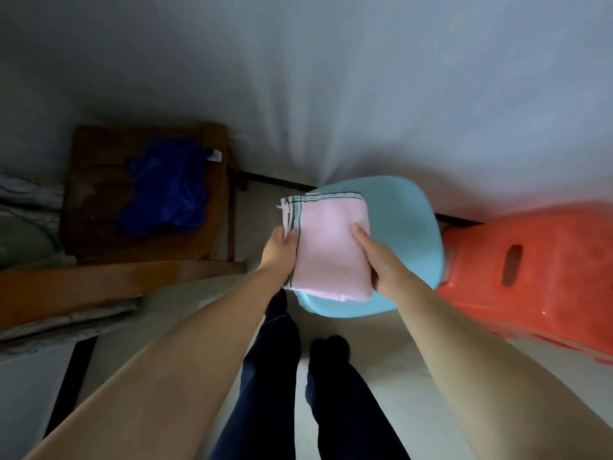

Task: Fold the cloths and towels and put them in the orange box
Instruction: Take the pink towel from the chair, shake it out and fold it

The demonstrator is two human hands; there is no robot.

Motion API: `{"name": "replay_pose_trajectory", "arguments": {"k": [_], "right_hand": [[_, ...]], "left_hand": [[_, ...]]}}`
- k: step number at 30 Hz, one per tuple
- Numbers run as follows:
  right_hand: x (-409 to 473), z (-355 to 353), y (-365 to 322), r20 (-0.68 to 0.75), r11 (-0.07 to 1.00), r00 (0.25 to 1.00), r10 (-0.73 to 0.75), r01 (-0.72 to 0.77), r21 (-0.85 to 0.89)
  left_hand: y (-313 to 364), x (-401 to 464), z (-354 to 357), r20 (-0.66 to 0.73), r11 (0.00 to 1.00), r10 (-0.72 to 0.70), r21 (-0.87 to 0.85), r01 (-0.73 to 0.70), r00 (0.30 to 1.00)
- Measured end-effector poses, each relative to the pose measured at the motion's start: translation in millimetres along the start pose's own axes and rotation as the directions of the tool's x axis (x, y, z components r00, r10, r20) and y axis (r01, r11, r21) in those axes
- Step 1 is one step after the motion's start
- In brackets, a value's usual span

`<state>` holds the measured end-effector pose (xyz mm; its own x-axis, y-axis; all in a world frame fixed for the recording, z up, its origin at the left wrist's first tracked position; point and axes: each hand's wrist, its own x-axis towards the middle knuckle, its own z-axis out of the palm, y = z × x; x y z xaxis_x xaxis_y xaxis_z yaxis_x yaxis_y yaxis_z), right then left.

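A folded pink towel (pixel 328 250) with a striped edge is held above a light blue round stool (pixel 404 234). My left hand (pixel 278 252) grips its left edge, fingers underneath. My right hand (pixel 381 260) holds its right side with the thumb on top. The orange box (pixel 547 277) stands to the right of the stool; a slot handle shows in its side. A crumpled dark blue cloth (pixel 166 187) lies on a wooden chair (pixel 99 194) to the left.
A pale wall runs behind the stool and the box. The chair's curved wooden backrest (pixel 116 283) juts toward me at the left. My dark trouser legs (pixel 298 393) stand on the light floor below the towel.
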<state>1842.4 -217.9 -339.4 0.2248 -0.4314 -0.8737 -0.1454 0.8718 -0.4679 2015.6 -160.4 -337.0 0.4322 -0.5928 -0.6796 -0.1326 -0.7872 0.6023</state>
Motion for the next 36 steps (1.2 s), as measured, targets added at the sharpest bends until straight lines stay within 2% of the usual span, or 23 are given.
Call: {"name": "replay_pose_trajectory", "arguments": {"k": [2,4,11,16,22,31,36], "right_hand": [[-24.7,-8.0,-15.7,0.113,0.997,0.992,-0.055,0.05,0.054],[-55.1,-17.1,-31.4,0.161,0.989,0.979,-0.125,0.11,0.101],[-169.6,-50.2,-79.2,0.098,0.936,0.935,-0.341,0.327,0.132],[-234.3,-66.7,-94.5,-0.091,0.881,0.891,-0.446,0.454,0.132],[-288.0,-71.0,-79.4,-0.281,0.769,0.774,-0.568,0.621,0.155],[-351.3,-95.4,-15.1,-0.545,0.629,0.629,-0.554,0.745,0.221],[-407.8,-144.5,27.5,-0.655,0.547,0.546,-0.522,0.804,0.235]], "left_hand": [[17.8,-17.7,-0.4,-0.019,0.998,0.037,-0.054,-0.038,0.999],[40.2,-41.6,-0.4,-0.019,0.992,0.094,-0.086,-0.095,0.995],[129.3,-121.1,-7.8,0.01,0.945,0.321,-0.064,-0.319,0.947],[181.1,-164.7,-11.6,0.108,0.886,0.463,-0.056,-0.46,0.879],[208.9,-204.4,-13.7,0.223,0.799,0.597,-0.079,-0.596,0.77],[216.0,-265.0,20.6,0.444,0.689,0.662,-0.046,-0.723,0.603],[228.4,-329.8,81.1,0.581,0.594,0.671,-0.052,-0.802,0.46]]}}
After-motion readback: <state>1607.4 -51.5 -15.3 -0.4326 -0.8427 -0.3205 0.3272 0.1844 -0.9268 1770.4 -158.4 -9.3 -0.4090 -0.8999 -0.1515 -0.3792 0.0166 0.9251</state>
